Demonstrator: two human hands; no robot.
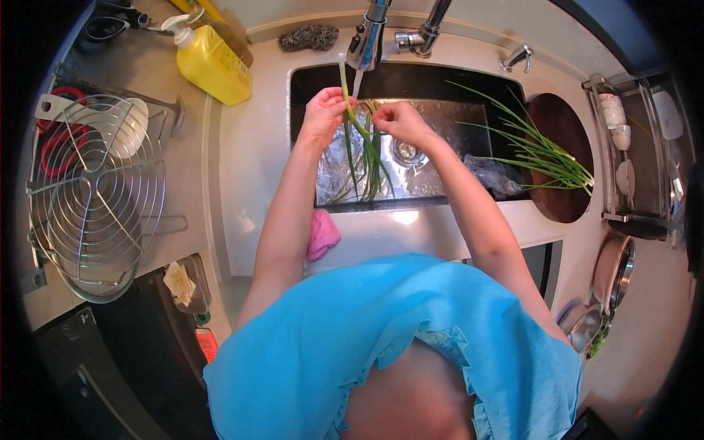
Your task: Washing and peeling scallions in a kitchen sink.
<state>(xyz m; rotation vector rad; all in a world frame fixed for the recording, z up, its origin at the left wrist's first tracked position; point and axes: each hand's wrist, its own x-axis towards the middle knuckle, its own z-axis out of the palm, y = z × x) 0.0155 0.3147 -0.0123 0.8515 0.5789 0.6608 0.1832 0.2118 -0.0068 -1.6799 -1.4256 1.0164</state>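
My left hand (325,114) grips a green onion (345,82) above the sink (407,80), its white end pointing up beside the faucet head (369,41). A thin stream of water (357,83) runs down just behind the fingers. The onion's leaves bend over toward my right hand (406,125), whose thumb and fingertips are pinched together at them; the exact spot of the pinch is partly hidden. Beneath both hands, long green leaves (373,168) trail down into the wet steel basin, left of the drain (408,151).
More green onions (550,159) lie across a dark round board (558,118) at right, tips over the sink. A crumpled plastic bag (495,175) sits by it. Pink cloth (323,235) is on the front edge; steel wool (309,37), a yellow pump bottle (214,66) and wire rack (96,187) stand around.
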